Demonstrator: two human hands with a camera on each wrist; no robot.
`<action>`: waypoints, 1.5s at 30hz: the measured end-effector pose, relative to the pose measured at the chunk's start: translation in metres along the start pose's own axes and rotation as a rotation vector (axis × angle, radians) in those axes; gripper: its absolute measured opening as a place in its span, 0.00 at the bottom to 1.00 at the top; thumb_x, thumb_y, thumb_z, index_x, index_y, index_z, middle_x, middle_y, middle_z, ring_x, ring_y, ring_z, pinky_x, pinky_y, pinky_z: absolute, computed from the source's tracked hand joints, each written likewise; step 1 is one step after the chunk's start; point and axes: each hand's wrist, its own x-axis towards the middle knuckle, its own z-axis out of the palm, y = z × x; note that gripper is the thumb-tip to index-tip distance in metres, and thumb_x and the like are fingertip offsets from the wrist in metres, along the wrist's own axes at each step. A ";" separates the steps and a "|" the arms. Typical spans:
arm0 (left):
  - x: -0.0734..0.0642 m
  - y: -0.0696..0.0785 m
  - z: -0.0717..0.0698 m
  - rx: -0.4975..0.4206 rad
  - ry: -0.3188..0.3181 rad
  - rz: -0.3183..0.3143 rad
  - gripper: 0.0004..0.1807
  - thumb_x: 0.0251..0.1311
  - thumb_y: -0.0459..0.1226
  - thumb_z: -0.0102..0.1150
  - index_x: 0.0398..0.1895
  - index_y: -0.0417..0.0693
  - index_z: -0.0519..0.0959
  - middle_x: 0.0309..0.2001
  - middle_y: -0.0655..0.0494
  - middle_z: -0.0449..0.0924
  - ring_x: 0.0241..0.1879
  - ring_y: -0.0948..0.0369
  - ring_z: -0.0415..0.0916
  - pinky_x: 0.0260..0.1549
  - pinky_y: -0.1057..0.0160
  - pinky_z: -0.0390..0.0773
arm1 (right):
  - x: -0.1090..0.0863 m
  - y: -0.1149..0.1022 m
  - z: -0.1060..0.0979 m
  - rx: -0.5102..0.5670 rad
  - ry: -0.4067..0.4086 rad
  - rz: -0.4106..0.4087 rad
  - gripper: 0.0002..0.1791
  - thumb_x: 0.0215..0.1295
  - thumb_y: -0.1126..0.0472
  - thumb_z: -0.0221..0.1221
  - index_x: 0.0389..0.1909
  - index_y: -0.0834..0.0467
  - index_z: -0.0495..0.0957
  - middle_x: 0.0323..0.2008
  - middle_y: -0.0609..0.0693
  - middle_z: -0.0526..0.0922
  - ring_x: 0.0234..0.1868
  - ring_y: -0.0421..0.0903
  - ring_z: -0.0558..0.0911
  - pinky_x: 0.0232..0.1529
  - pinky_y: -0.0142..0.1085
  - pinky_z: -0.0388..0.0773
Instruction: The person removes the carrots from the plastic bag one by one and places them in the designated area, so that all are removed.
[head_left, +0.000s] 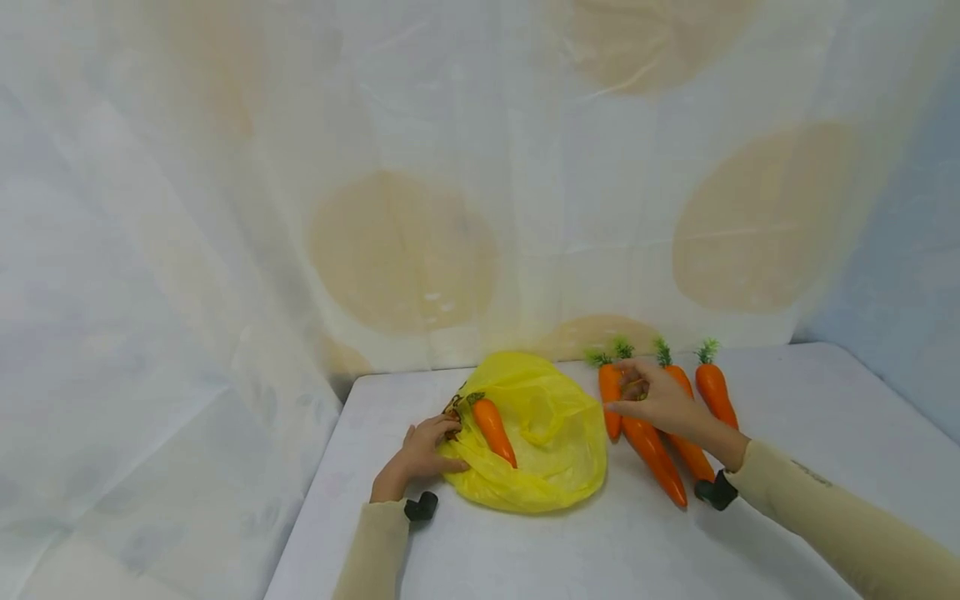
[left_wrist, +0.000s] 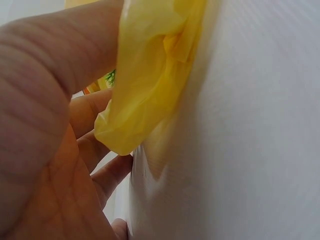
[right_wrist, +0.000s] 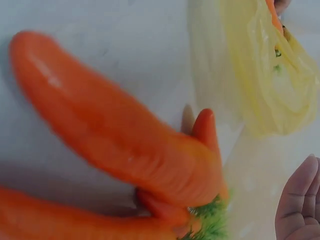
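A thin yellow plastic bag [head_left: 558, 467] lies spread on the table, crumpled in the middle. One orange carrot [head_left: 493, 429] with a dark green top lies within the bag's outline; I cannot tell whether it is inside the mouth. My left hand [head_left: 423, 450] holds the bag's left edge, a yellow fold [left_wrist: 145, 100] passing between thumb and fingers. Over on the right, my right hand [head_left: 663, 404] hovers above several carrots [head_left: 656, 462], fingers bent loosely, thumb apart, nothing held. In the right wrist view, a large carrot [right_wrist: 115, 125] lies beside the hand, apart from it.
The carrots' leafy green tops [head_left: 663, 352] point toward the table's back edge. A white cloth covers the table [head_left: 540, 558]. Pale sheeting with tan spots [head_left: 405, 250] hangs behind it, and more sheeting [head_left: 150, 333] stands along the left side.
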 end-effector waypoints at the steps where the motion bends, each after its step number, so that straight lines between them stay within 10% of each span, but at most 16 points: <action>1: 0.000 0.000 0.000 -0.002 0.002 0.001 0.38 0.47 0.52 0.76 0.62 0.51 0.75 0.69 0.48 0.68 0.71 0.44 0.59 0.68 0.27 0.41 | 0.001 -0.001 0.002 0.010 -0.006 -0.003 0.40 0.59 0.50 0.70 0.68 0.60 0.65 0.55 0.64 0.74 0.47 0.52 0.78 0.41 0.38 0.79; 45: -0.008 -0.006 -0.004 -0.018 0.006 -0.010 0.38 0.47 0.52 0.76 0.63 0.51 0.75 0.71 0.47 0.66 0.72 0.44 0.57 0.69 0.27 0.40 | 0.041 -0.039 0.090 0.139 -0.158 -0.145 0.31 0.59 0.52 0.69 0.59 0.64 0.73 0.51 0.65 0.77 0.43 0.49 0.82 0.41 0.38 0.83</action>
